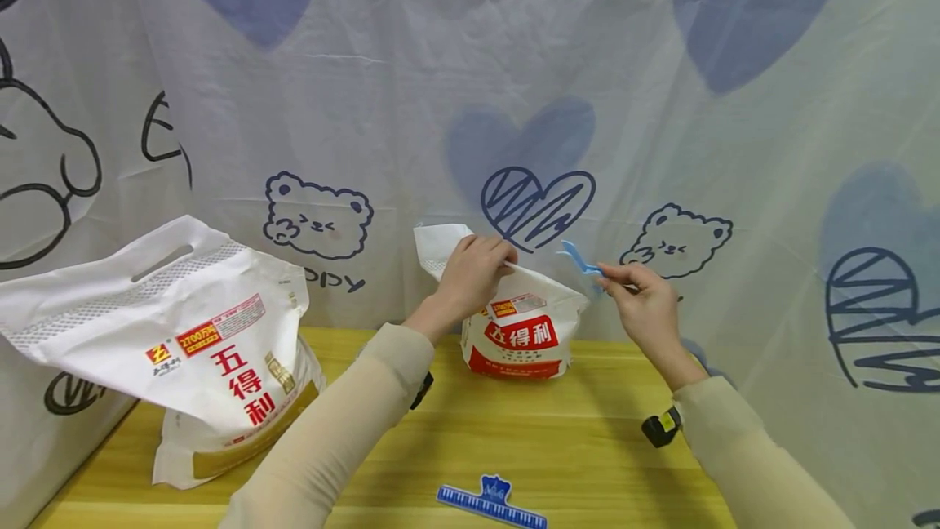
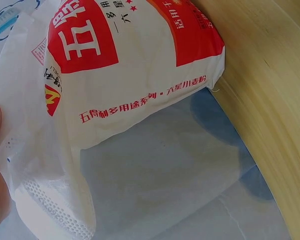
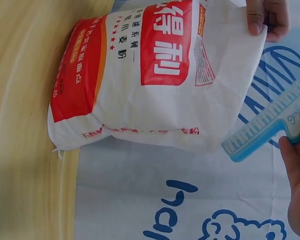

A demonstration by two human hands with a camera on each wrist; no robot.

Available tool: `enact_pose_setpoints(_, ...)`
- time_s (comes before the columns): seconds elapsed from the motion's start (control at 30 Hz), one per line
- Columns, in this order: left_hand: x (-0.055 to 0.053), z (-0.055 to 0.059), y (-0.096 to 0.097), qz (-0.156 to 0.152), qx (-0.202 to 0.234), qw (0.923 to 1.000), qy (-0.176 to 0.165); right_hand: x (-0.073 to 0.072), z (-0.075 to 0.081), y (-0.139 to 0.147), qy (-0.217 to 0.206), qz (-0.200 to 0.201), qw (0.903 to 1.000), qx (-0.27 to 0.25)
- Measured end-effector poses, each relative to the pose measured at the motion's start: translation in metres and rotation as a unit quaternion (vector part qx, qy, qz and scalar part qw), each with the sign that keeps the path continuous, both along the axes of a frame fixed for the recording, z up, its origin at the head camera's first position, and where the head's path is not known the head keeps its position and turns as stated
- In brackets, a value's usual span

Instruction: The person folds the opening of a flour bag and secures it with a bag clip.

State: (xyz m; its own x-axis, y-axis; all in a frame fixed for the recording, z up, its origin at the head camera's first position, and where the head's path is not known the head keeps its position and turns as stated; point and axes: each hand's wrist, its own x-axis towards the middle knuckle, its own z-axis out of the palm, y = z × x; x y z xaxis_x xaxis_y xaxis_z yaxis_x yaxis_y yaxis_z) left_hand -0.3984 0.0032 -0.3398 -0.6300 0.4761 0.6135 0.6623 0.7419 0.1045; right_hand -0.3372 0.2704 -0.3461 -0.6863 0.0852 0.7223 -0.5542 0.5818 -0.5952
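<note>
A small white and red flour bag (image 1: 514, 353) stands on the table by the cloth backdrop. My left hand (image 1: 476, 268) pinches its folded top edge, and in the right wrist view the thumb of that left hand (image 3: 267, 19) presses on the bag's rim. To the right of the bag, my right hand (image 1: 648, 300) holds a light blue bag clip (image 1: 580, 258) by its handle. Piano-key stripes run along this clip (image 3: 259, 127) in the right wrist view. Its bar points at the bag's upper corner, with the two halves spread apart at the tip.
A larger white flour bag (image 1: 242, 333) with a cut-out handle leans at the left of the wooden table (image 1: 587, 447). A dark blue keyboard-patterned clip (image 1: 490, 501) lies near the front edge. Behind everything hangs a cloth (image 1: 411, 104) printed with hearts and bears.
</note>
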Motion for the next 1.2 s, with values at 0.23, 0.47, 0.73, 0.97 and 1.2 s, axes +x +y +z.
enact_pose_setpoints(0.23,0.0,0.0,0.0,0.002,0.004,1.0,-0.006,-0.007,0.0,-0.002,0.022,0.026,0.9989,0.031)
enact_pose_setpoints(0.47,0.001,0.0,0.0,0.0,0.007,1.0,-0.003,-0.011,0.004,-0.008,-0.007,0.04,0.998,0.049)
enact_pose_setpoints(0.73,0.0,-0.002,0.0,0.008,0.007,0.9999,0.009,-0.018,0.002,-0.017,-0.043,0.046,0.9968,0.049)
enact_pose_setpoints(0.97,-0.002,-0.004,-0.002,0.013,0.013,0.9996,0.02,-0.025,-0.002,-0.021,-0.037,0.057,0.9955,0.067)
enact_pose_setpoints(1.2,-0.004,-0.004,-0.007,0.012,0.025,0.9988,0.041,-0.029,-0.001,-0.028,-0.065,0.063,0.993,0.077)
